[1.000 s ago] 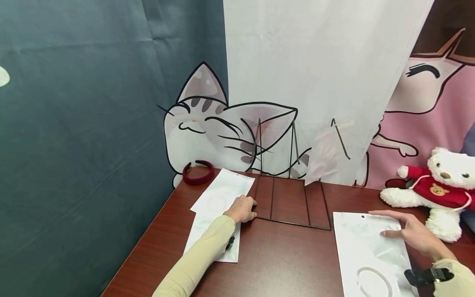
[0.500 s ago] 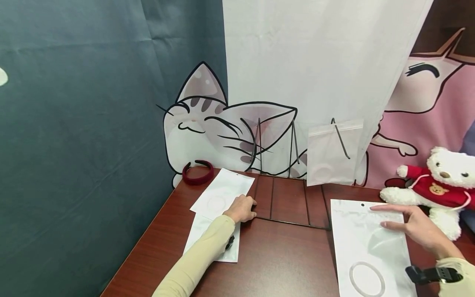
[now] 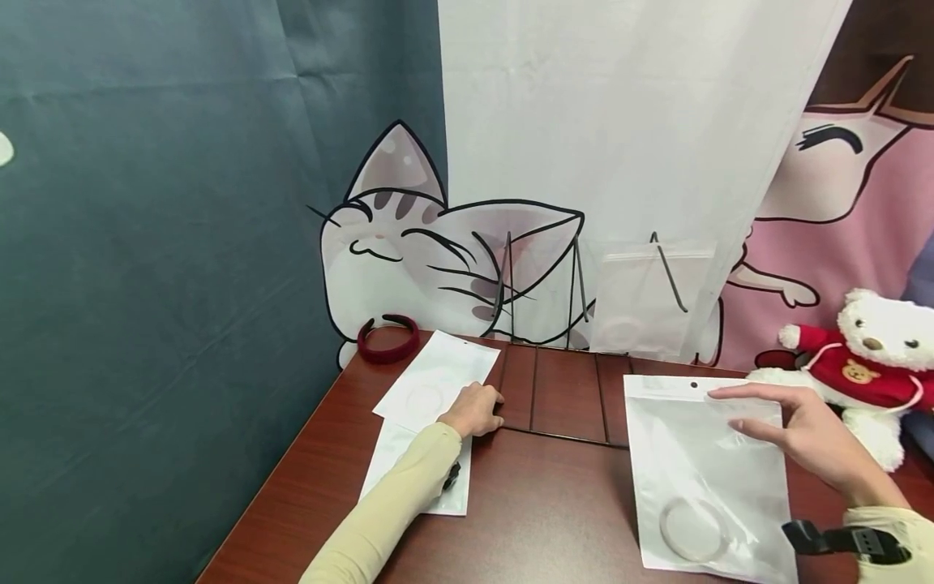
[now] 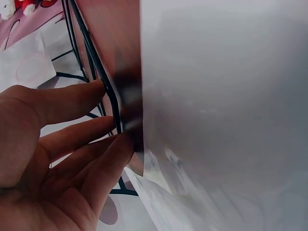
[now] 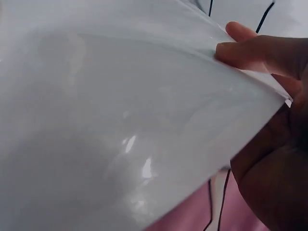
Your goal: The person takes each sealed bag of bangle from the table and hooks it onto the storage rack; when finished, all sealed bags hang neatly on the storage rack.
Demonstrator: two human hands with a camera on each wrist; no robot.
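Observation:
My right hand [image 3: 740,410] pinches the right edge of a white zip pouch [image 3: 693,454] and holds it tilted just above the table, in front of a black wire rack [image 3: 569,396]. A pale ring [image 3: 689,527] shows through the pouch's lower part. In the right wrist view the fingers [image 5: 240,45] lie on top of the pouch [image 5: 120,120], with the palm beneath it. My left hand [image 3: 496,408] rests on another white pouch [image 3: 438,373], its fingertips [image 4: 103,89] touching the rack's front left corner wire [image 4: 113,103]. A further pouch [image 3: 642,296] hangs on the rack's right hook.
A dark red headband [image 3: 389,339] lies at the table's back left corner. A white teddy bear in a red jumper [image 3: 868,357] sits at the right edge. A second flat pouch [image 3: 397,466] lies under my left forearm. Cat-print cloth hangs close behind the rack.
My right hand has lifted its pouch off the table and carried it left toward the rack. The pouch on the hook has swung and blurred. My left hand has stayed put.

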